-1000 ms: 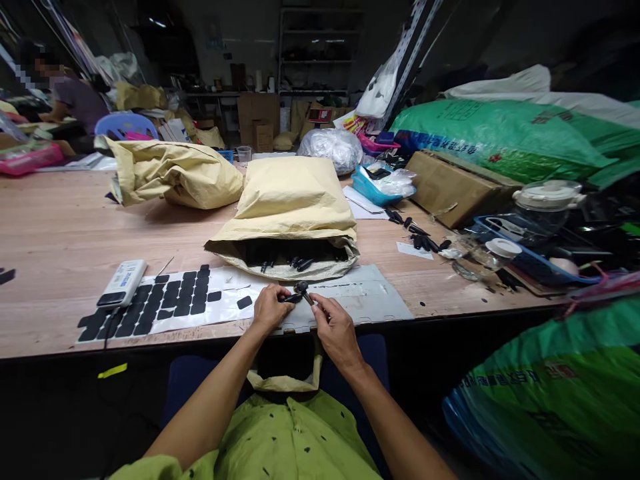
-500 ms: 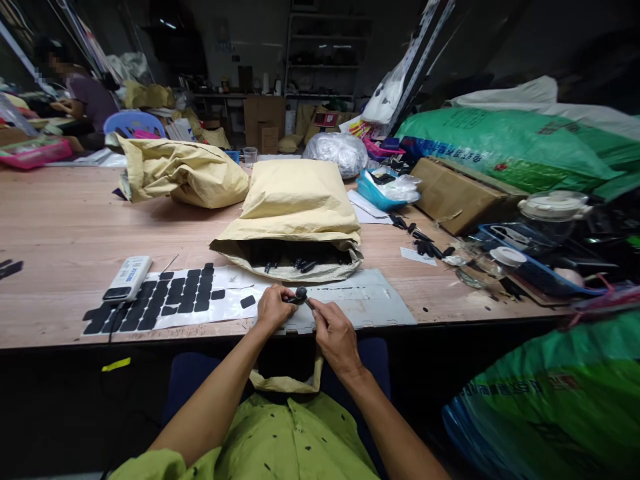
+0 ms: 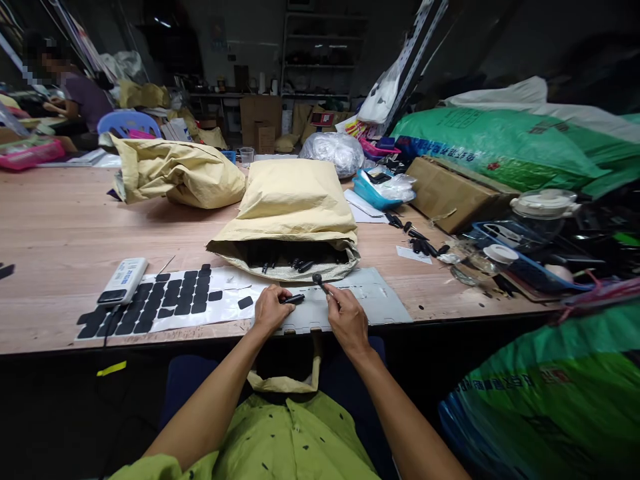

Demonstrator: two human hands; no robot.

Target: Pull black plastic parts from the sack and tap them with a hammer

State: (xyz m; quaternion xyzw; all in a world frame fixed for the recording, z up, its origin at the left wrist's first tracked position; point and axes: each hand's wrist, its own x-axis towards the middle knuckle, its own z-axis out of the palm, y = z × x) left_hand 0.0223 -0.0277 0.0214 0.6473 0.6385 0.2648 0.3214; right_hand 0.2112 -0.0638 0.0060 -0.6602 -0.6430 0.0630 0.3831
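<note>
My left hand (image 3: 271,309) is closed on a slim black piece (image 3: 295,299), which points right over the grey sheet (image 3: 367,303). Between the thumb and fingers of my right hand (image 3: 347,321) is a small black part with a round head (image 3: 317,279); its exact kind is unclear. The two held things are apart. Just beyond my hands lies a tan woven bag (image 3: 300,200), its mouth facing me with black pieces (image 3: 303,265) inside. Left of my left hand is a white sheet (image 3: 225,310) bearing rows of black rounded-square stickers (image 3: 186,293).
A white device (image 3: 123,281) with a cable rests on the stickers' left side. Another tan bag (image 3: 185,173) lies behind it. To the right are loose black pieces (image 3: 417,240), a cardboard box (image 3: 450,193) and a blue tray (image 3: 530,260). A person (image 3: 83,100) sits far left.
My hands have moved apart. The round-headed part has shifted up and right with my right hand, away from the slim black piece in my left. The view has turned slightly.
</note>
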